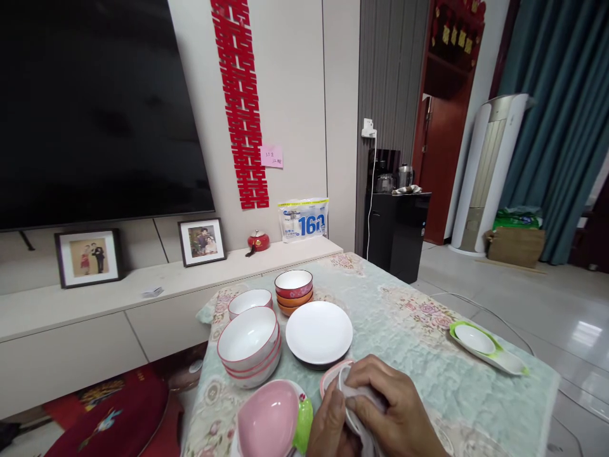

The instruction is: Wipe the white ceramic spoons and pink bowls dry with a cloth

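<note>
Both hands are close together at the bottom of the view, above the near part of the table. My left hand [327, 422] is closed on a small white dish [342, 381], and only part of its rim shows. Curled over that dish, my right hand [392, 403] presses a pale cloth [368, 438] against it. Fingers hide most of both things. Just behind the hands lies a pink-rimmed dish [328, 376], partly covered. To the left is a pink bowl [269, 419] with a green leaf-like handle [303, 425].
White bowls with red rims [250, 343] are stacked at the left. Behind them stand orange bowls [288, 301] and a white plate [318, 333]. A green-edged dish [504, 360] holding a small white one lies on the flowered tablecloth [404, 330] at right.
</note>
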`<act>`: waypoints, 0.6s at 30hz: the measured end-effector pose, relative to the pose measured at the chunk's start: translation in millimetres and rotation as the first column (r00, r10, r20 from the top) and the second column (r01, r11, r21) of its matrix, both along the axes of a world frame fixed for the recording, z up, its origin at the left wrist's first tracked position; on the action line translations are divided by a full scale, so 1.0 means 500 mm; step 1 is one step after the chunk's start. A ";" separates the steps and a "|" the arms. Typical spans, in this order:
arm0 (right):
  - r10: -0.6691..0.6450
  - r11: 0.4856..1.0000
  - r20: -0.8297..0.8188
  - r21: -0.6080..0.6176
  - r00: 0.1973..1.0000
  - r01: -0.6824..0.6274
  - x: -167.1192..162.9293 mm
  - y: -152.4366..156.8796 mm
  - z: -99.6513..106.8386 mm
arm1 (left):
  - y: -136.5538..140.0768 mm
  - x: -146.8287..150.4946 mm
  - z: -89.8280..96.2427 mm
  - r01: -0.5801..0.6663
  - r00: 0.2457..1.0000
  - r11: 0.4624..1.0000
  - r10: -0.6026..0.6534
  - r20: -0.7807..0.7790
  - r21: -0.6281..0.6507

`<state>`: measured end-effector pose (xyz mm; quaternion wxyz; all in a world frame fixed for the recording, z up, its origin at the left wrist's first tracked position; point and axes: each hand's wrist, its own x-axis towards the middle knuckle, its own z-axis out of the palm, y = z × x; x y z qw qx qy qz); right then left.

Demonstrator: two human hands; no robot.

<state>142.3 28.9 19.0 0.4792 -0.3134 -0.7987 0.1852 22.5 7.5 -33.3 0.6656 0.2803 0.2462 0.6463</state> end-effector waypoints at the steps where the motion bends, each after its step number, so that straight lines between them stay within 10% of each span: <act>1: -0.024 0.998 0.004 0.066 1.000 0.024 -0.003 0.002 -0.006 | -0.001 0.003 0.001 0.018 0.999 1.000 -0.017 0.032 -0.007; 5: -0.159 0.975 0.105 0.171 0.982 0.139 -0.005 0.003 -0.021 | -0.003 0.003 -0.001 -0.041 0.994 0.997 0.047 0.102 -0.064; 12: -0.034 0.981 0.115 -0.188 0.993 0.055 0.010 -0.006 0.008 | -0.001 0.002 -0.017 -0.068 0.991 0.997 0.064 0.118 0.035; 18: -0.118 0.988 0.073 0.104 0.990 0.111 -0.002 0.008 -0.023 | 0.002 0.005 -0.022 0.011 0.992 1.000 -0.011 0.122 0.007</act>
